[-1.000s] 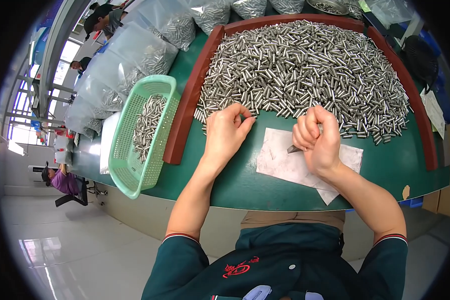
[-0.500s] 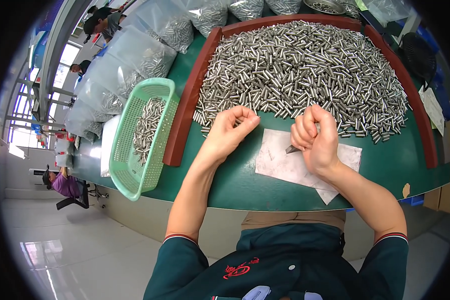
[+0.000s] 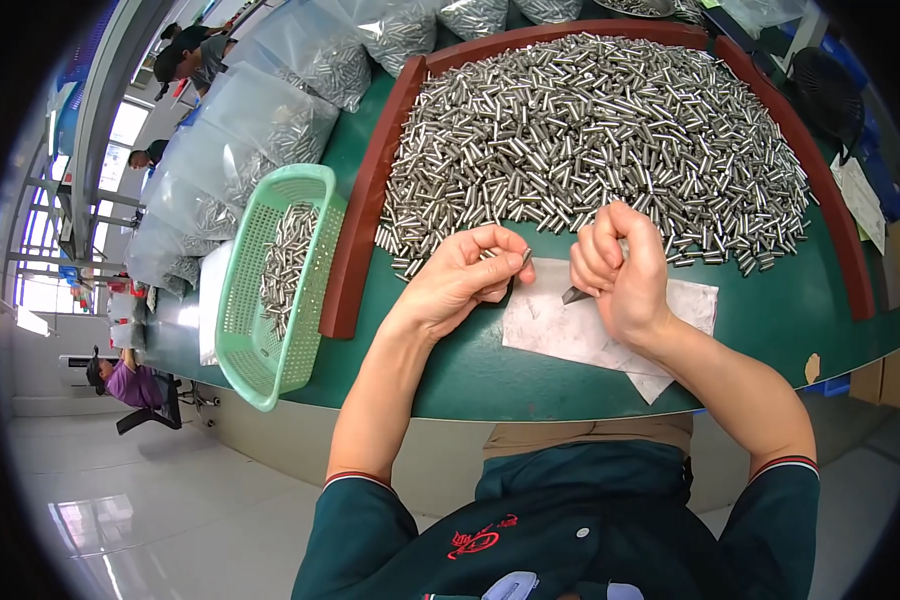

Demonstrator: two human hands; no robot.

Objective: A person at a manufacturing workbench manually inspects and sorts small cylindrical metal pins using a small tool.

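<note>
My left hand [image 3: 467,275] pinches a small metal pin [image 3: 526,259] between thumb and forefinger, just left of my other hand. Closed in a fist, my right hand [image 3: 625,275] grips a dark tool [image 3: 574,295] whose grey, wedge-like tip pokes out below the fingers; its rest is hidden in the palm. Under both hands lies a smudged white cloth [image 3: 545,325] on the green table. Beyond them spreads a large heap of short shiny metal pins [image 3: 590,140]. At left stands a light green plastic basket [image 3: 232,330] with a smaller pile of similar pins inside.
A dark red wooden frame [image 3: 365,230] borders the heap on three sides. Clear plastic bags [image 3: 280,125] filled with metal parts line the table's far left. A black fan [image 3: 828,95] stands at far right. Several people sit in the background at left.
My left hand has turned slightly and come nearer the right, and a pin now shows at its fingertips. The right hand keeps its grip on the tool. The view has shifted a little.
</note>
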